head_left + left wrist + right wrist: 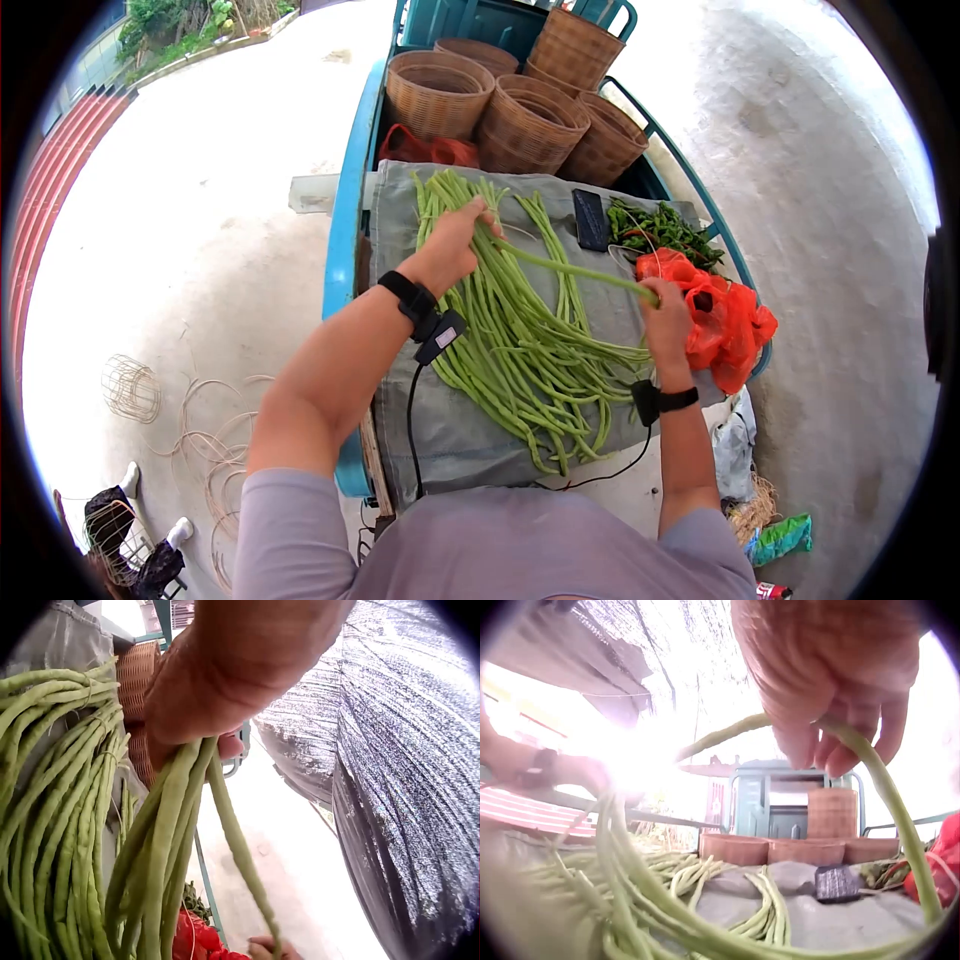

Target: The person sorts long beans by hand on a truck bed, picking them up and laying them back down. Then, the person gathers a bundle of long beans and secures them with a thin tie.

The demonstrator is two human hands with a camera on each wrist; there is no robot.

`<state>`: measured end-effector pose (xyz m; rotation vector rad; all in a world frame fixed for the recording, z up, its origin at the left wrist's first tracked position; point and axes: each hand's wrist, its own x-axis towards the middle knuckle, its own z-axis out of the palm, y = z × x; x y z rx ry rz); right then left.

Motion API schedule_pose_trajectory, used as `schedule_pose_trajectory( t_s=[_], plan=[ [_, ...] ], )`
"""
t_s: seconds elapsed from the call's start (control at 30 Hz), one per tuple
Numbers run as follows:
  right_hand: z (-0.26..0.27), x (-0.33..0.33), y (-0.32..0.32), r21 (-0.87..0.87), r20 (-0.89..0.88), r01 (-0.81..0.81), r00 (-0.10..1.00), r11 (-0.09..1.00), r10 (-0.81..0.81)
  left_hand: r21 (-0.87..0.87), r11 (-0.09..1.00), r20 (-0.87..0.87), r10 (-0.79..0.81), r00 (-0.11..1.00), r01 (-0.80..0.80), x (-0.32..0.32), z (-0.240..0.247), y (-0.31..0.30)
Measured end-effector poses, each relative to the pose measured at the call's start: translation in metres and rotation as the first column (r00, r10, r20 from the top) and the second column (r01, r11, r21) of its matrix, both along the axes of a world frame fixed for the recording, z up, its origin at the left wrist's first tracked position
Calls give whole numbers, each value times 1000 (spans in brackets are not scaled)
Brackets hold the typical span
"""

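A big pile of long green beans (520,340) lies on a grey cloth (440,440) over a blue cart. My left hand (462,240) grips a small bunch of the beans (169,847) near their top ends. My right hand (665,318) pinches the other end of one long bean (575,270) that stretches between both hands above the pile. In the right wrist view the fingers (832,742) curl round that bean (889,802). The rest of the beans (52,810) lie loose beside my left hand.
Several woven baskets (520,110) stand at the cart's far end. A dark phone (590,220) and leafy greens (665,230) lie on the cloth at the right, with orange plastic bags (725,320) beside my right hand. Wire frames (130,388) lie on the concrete at the left.
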<state>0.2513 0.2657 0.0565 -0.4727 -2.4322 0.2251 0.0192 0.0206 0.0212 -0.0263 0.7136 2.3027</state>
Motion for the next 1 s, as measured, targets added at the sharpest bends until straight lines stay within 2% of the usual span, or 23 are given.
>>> schedule_pose_trajectory(
  t_s=[0.07,0.13,0.17,0.27,0.3,0.37,0.4,0.43,0.47,0.53,0.6,0.67,0.73,0.8,0.93,1.0],
  plan=[
    [31,12,-3,291,-80,136,990,947,-118,-24,1000,2,-20,1000,20,-2,-6,0],
    [49,25,3,439,-139,161,984,884,-110,-90,996,15,-11,1000,12,1,-5,1],
    [53,30,9,508,-168,170,981,845,-97,-125,992,20,-2,1000,4,1,-4,1],
    [58,48,48,560,-212,274,960,782,-184,-104,994,32,41,999,-38,-8,-14,-1],
    [54,52,60,492,-24,221,970,842,-241,-138,988,41,76,996,-70,-9,-17,-3],
    [36,58,83,314,354,163,894,935,-275,-207,969,46,145,988,-133,-13,-20,-8],
    [20,58,93,135,445,28,891,990,-86,-232,964,54,143,988,-127,-16,-19,-9],
    [0,59,100,-61,500,-95,858,994,113,-261,958,64,137,989,-116,-16,-20,-9],
    [-15,58,111,-259,513,-204,799,944,314,-289,952,74,132,988,-106,-16,-22,-10],
    [-21,17,94,-269,321,-290,872,918,369,-282,952,68,145,987,-121,-13,-24,-9],
    [-32,-29,85,-241,409,-246,851,939,329,-256,959,11,130,991,-123,-15,-19,-7],
    [-46,-81,66,-285,358,-281,856,916,374,-217,972,-69,81,994,-95,-10,-15,-8],
    [-53,-123,41,-182,432,-157,874,971,222,-208,975,-108,60,992,-81,-2,-4,-7],
    [-73,-155,35,-147,441,-109,883,983,163,-152,987,-113,36,993,-53,-6,-10,-7],
    [-115,-192,51,-74,560,-64,823,995,94,-198,978,-156,30,987,-61,-2,-4,-5],
    [-125,-195,57,-85,576,-74,810,994,110,-245,967,-140,39,989,-73,-2,-5,-6]
  ],
)
